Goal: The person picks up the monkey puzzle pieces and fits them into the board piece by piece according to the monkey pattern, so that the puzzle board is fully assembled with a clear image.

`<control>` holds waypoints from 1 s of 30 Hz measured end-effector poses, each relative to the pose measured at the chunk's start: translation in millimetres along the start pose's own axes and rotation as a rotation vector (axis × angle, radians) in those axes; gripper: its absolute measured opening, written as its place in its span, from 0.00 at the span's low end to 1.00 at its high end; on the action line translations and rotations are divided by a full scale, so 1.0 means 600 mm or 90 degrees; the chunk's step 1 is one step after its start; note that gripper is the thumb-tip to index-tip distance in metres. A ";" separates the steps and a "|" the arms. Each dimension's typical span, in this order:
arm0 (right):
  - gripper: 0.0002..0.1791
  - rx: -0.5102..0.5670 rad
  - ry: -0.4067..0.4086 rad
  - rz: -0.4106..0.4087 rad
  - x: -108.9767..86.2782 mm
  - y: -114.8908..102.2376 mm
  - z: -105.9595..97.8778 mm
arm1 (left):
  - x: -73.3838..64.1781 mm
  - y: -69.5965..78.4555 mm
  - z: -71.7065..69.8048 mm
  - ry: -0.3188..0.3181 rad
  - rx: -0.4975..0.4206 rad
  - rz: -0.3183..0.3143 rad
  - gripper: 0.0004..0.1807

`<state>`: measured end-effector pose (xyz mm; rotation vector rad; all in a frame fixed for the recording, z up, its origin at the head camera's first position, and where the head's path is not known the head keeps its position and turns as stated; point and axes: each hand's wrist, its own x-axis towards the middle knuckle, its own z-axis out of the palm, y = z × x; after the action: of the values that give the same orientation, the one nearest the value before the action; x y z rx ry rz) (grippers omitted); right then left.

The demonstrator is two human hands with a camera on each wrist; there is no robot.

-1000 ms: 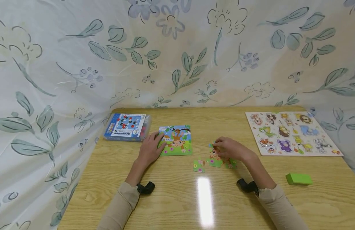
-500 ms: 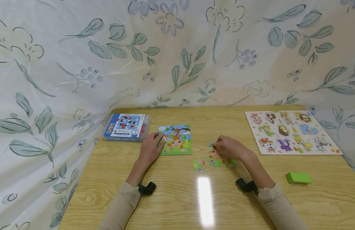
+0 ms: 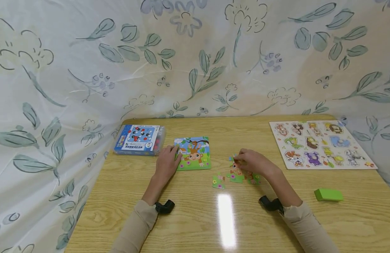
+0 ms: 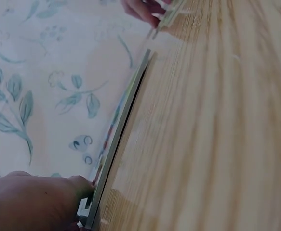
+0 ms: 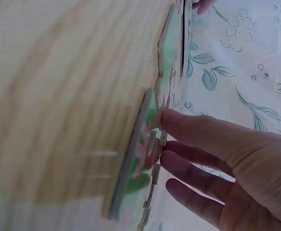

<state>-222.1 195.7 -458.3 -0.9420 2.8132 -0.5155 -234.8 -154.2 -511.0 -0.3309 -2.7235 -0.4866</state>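
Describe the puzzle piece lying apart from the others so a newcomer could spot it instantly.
On the wooden table, find the square monkey picture the left hand touches. To its lower right in the head view lies a small green piece. Unlike the clustered pieces at the right hand, it sits alone, showing a yellow flower.

The head view looks down on the table point(image 3: 195, 218) both wrist views skim, close and tilted.

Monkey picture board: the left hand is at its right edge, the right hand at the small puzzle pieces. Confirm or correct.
Wrong edge: the head view shows the left hand at the left edge of the monkey picture board, with the right hand at the small puzzle pieces.
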 end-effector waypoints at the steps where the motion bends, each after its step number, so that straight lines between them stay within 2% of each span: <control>1: 0.18 -0.004 0.001 0.000 0.000 0.000 0.000 | 0.000 0.001 -0.001 -0.002 -0.001 -0.003 0.22; 5: 0.17 -0.018 0.004 -0.006 0.002 0.001 0.000 | 0.001 0.003 -0.001 0.001 -0.007 0.000 0.22; 13: 0.15 -0.063 0.023 -0.042 0.002 0.002 0.002 | 0.001 0.005 0.003 0.079 0.015 0.081 0.15; 18: 0.15 -0.070 0.020 -0.050 0.000 0.006 0.004 | -0.001 0.005 0.006 0.112 0.028 0.108 0.11; 24: 0.16 -0.033 0.006 -0.042 -0.001 0.008 0.004 | -0.003 0.006 0.008 0.102 0.016 0.097 0.12; 30: 0.20 -0.031 0.038 -0.055 0.000 0.004 -0.004 | -0.002 0.003 0.007 0.069 -0.007 0.055 0.15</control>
<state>-224.3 198.1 -457.0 -1.0802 2.8597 -0.4941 -234.3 -151.0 -514.7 -0.4115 -2.5910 -0.4810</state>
